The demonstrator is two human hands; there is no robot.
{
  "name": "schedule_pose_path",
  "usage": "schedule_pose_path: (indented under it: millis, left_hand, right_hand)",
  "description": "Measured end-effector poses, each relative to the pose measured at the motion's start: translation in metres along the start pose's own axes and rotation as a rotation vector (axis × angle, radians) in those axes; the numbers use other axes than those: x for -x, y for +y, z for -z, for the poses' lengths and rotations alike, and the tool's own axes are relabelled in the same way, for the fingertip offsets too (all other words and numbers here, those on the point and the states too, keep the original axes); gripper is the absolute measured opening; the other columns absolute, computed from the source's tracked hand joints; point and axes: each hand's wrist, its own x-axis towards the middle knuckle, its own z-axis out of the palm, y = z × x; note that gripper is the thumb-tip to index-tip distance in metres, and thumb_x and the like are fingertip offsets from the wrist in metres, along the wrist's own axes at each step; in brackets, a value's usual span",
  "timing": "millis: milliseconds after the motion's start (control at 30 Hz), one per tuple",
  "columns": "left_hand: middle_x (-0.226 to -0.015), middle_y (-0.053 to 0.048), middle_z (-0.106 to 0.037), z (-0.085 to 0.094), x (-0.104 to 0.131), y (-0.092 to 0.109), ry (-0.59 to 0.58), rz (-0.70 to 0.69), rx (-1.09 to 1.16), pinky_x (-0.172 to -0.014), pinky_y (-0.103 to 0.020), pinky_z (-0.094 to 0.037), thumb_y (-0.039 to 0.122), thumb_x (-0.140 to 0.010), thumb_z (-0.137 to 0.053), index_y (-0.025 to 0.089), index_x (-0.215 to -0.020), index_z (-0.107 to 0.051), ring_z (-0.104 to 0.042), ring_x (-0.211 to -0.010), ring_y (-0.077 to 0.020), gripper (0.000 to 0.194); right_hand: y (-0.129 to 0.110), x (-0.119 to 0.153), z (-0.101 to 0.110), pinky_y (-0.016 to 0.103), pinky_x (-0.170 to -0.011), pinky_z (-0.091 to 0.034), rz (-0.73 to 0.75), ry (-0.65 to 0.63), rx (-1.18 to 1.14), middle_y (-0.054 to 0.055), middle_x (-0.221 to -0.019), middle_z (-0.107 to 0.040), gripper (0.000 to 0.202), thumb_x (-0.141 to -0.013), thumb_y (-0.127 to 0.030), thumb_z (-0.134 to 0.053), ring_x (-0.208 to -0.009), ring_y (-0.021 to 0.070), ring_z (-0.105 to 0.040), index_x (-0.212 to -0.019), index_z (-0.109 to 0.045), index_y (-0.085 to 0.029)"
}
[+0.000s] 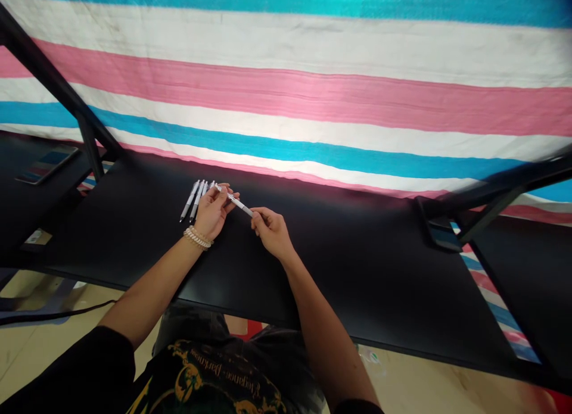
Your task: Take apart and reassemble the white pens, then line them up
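Observation:
Between my two hands a white pen [240, 205] with a grey grip slants down to the right. My left hand [213, 211], with a beaded bracelet at the wrist, pinches its upper left end. The fingertips of my right hand [271, 229] are closed on its lower right end. Several similar pens [190, 201] lie side by side on the black table [348, 259], just left of and partly behind my left hand. Their dark tips point toward me.
Striped cloth [313, 98] hangs behind the table. Black metal supports [92, 146] stand at left and right. A phone [48, 164] lies on the neighbouring surface at far left. Another dark device [442, 232] lies by the right support.

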Motion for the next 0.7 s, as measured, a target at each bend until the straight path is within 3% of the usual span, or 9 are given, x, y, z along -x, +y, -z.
schedule_pose_path:
  millis: [333, 467, 567, 700]
  left_hand:
    - [-0.100, -0.010, -0.073, -0.0030, 0.0022, -0.0009, 0.062, 0.006, -0.040, -0.096, -0.041, -0.055, 0.037, -0.087, -0.071, 0.016, -0.098, -0.066, -0.072, -0.100, -0.0218, 0.024]
    - [-0.100, -0.011, -0.074, -0.0015, 0.0017, -0.0012, 0.098, -0.005, -0.079, -0.094, -0.042, -0.056, 0.035, -0.086, -0.073, 0.014, -0.096, -0.066, -0.073, -0.097, -0.0228, 0.024]
    - [-0.099, -0.012, -0.074, -0.0001, 0.0007, -0.0011, 0.122, -0.008, -0.084, -0.092, -0.041, -0.057, 0.033, -0.085, -0.074, 0.013, -0.093, -0.066, -0.073, -0.095, -0.0231, 0.023]
    - [-0.097, -0.012, -0.075, 0.0009, -0.0011, -0.0002, 0.145, -0.014, -0.062, -0.093, -0.042, -0.057, 0.029, -0.083, -0.075, 0.012, -0.090, -0.066, -0.073, -0.095, -0.0237, 0.021]
  right_hand:
    - [-0.0062, 0.0010, -0.0012, 0.020, -0.041, -0.038, -0.036, 0.044, -0.075, -0.002, -0.063, -0.060, 0.037, -0.094, -0.050, -0.053, -0.043, 0.0082, -0.052, -0.099, -0.068, -0.017]
    - [-0.0025, 0.0020, -0.0049, 0.022, -0.044, -0.044, -0.006, 0.074, -0.020, -0.001, -0.064, -0.062, 0.033, -0.095, -0.045, -0.053, -0.045, 0.0098, -0.055, -0.099, -0.071, -0.017]
    - [-0.0014, 0.0023, -0.0053, 0.026, -0.056, -0.053, 0.097, 0.132, 0.063, 0.001, -0.071, -0.066, 0.024, -0.094, -0.036, -0.056, -0.056, 0.0124, -0.061, -0.098, -0.074, -0.020]
    - [-0.0034, 0.0017, -0.0030, 0.033, -0.076, -0.058, 0.192, 0.195, 0.060, 0.006, -0.104, -0.071, 0.025, -0.087, -0.032, -0.067, -0.086, 0.0177, -0.069, -0.109, -0.072, -0.024]
